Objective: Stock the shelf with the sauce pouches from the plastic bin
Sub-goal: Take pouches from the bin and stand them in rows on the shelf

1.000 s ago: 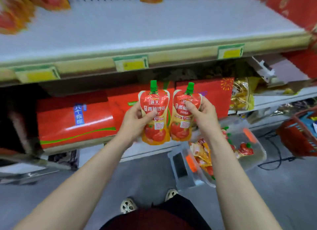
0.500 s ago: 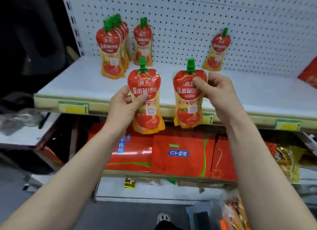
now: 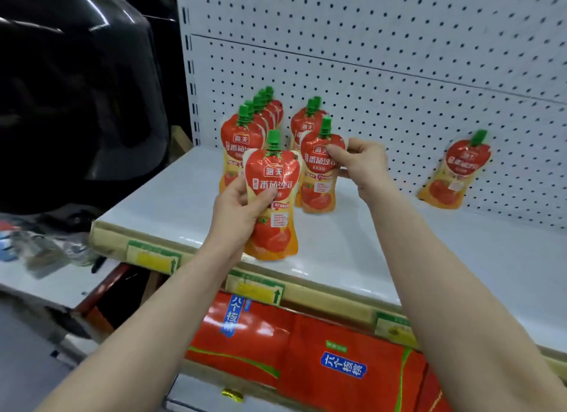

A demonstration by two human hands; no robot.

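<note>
While aloft, two sauce pouches (image 3: 271, 202)

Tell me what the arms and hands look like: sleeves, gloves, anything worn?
The left arm and right arm are bare to the frame edge; no sleeve shows. The left hand and right hand wear no gloves; no watch, bracelet or ring is visible.

Red-orange pouches (image 3: 271, 202) — green caps (image 3: 274, 137).

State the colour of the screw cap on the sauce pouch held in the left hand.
Green; the head view shows the cap clearly.
</note>
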